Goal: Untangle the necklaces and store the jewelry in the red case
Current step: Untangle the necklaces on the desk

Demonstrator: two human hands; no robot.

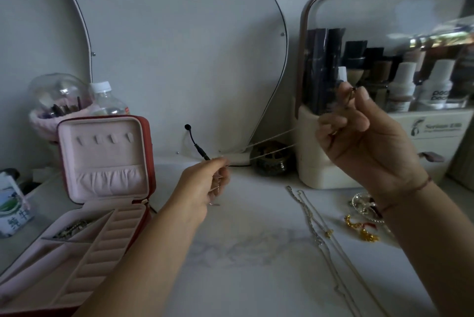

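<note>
A thin silver necklace chain (269, 146) is stretched taut in the air between both hands as two near-parallel strands. My left hand (205, 183) pinches its lower end above the marble tabletop. My right hand (359, 132) grips the other end, raised in front of the cosmetics box, with a small dark piece pinched at its fingertips. The red case (150, 162) stands open at the left with a pink lining; some jewelry (74, 228) lies in its bottom tray. More chains (315, 224) lie on the table at the right, beside gold pieces (361, 230) and a silver brooch (363, 203).
A clear-lidded cosmetics organiser (384, 85) full of bottles stands at the back right. A curved mirror (179, 47) leans on the wall with a black plug cable (196, 146) below it. A dark small bowl (273, 162), a water bottle (105, 98), a brush dome (56, 96) and a carton (11, 209) stand around.
</note>
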